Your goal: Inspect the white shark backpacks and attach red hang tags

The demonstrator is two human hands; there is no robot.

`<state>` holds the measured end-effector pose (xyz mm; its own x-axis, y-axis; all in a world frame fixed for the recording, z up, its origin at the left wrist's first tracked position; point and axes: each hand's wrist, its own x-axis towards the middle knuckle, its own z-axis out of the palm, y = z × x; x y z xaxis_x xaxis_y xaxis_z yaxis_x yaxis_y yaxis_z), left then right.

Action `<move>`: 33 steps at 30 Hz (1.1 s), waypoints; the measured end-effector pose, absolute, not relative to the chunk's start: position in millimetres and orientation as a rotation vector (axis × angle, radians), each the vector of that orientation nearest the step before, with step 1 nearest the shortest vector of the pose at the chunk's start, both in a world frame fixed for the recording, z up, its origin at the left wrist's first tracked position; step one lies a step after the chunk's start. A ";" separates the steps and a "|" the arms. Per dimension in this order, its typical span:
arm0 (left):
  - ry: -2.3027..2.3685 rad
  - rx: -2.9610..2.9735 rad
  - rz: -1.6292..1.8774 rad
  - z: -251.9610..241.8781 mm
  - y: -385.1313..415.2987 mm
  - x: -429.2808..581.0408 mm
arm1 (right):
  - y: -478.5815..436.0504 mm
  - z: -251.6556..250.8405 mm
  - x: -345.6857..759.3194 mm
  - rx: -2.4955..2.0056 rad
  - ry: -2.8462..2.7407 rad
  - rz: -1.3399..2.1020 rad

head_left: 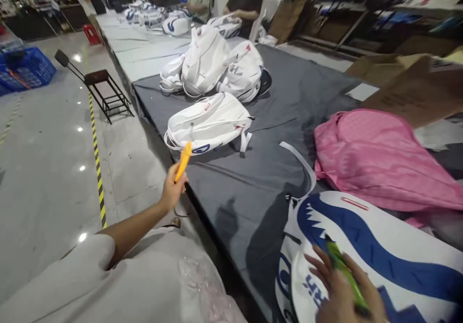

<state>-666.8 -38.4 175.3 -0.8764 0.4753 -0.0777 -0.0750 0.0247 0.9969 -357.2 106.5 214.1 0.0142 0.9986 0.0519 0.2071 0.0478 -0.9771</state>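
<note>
**Two small tools in hand over a white-and-blue bag**

The white-and-blue bag [383, 250] lies at the near edge of the desk [253, 188], flat on its side with the printed panel facing up. The right hand [342, 291] rests on that panel, its fingers closed around a green tool [343, 267] whose tip points up across the print. The hand probably lies flat like this to keep the fabric steady.

The left hand [171, 190] is raised just off the desk's near-left edge, over the floor. It pinches an orange tool [183, 160] upright between thumb and fingers, apparently keeping it clear of the cloth.

A white strap [300, 161] loops up from the bag toward a pink bag [379, 159], which lies just beyond it near the right edge. Further along the left edge a single white bag [208, 122] lies flat. Behind that is a heap of white bags [217, 67], stacked loosely as if waiting in a batch. Flattened cardboard [408, 81] sits at the far right corner.

On the floor to the left are a dark stool [104, 91] and a blue crate [27, 69]. Other people sit at the far end of the desk.
</note>
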 end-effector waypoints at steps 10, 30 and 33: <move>2.562 1.210 1.573 175.4 21.8 -863.2 | 108.4 208.6 -534.8 -1.168 -1.584 1.523; 2.433 1.136 0.402 91.6 175.9 -973.3 | 200.4 102.5 -815.8 -1.220 -1.240 1.471; 2.331 1.149 0.428 92.6 178.2 -983.8 | 197.2 88.2 -840.2 -1.327 -1.193 1.405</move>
